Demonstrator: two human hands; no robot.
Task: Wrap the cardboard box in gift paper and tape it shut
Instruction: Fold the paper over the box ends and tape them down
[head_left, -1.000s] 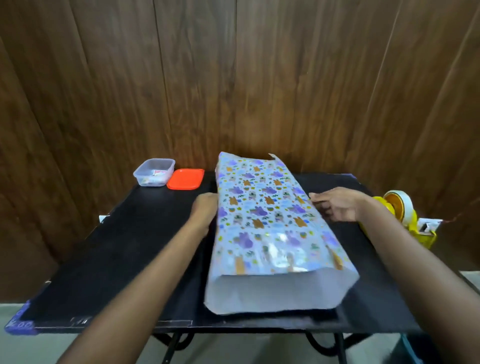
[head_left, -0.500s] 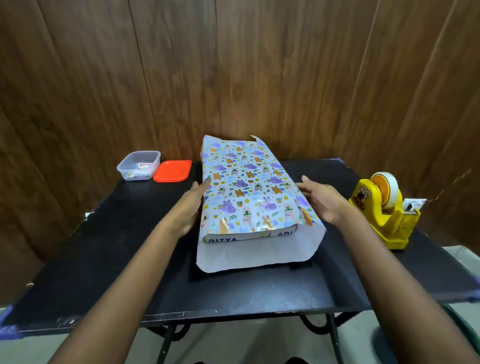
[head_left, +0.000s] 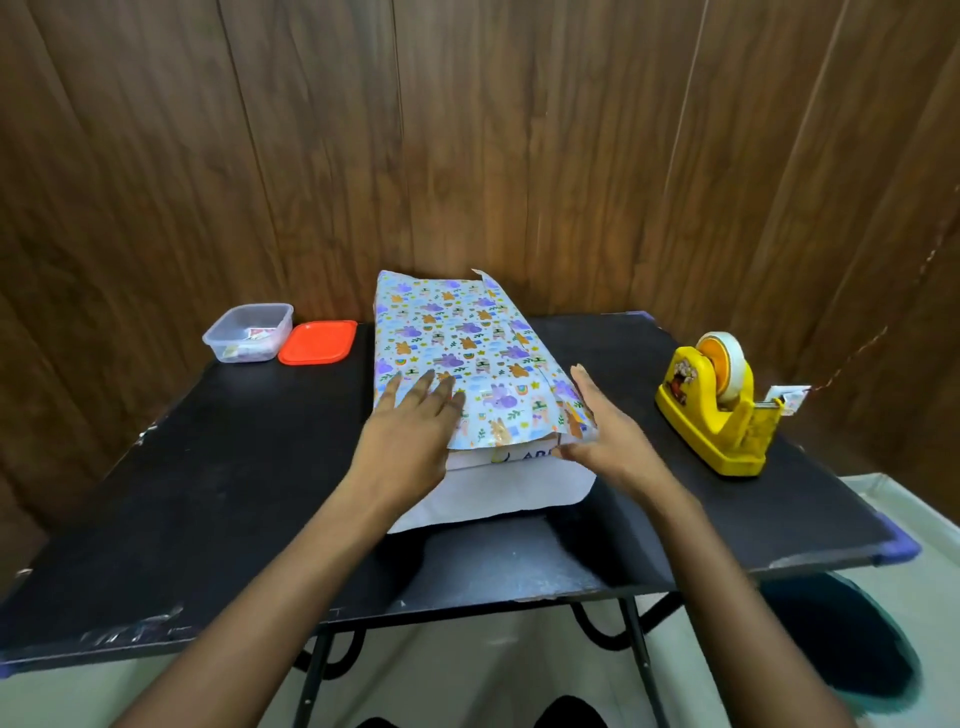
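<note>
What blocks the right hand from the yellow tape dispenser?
Likely nothing, so yes: the right hand is open beside the box, and only bare tabletop lies between it and the tape dispenser.

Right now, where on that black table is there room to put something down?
The black table is bare on its left, in front of the clear tub and orange lid, and between the wrapped box and yellow tape dispenser. Crowded: the middle, with left hand and right hand at the box.

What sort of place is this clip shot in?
Likely a room at home set up for craft work: a small black table on metal legs against a wood-panelled wall, holding a yellow tape dispenser and a box half covered in gift paper.
</note>
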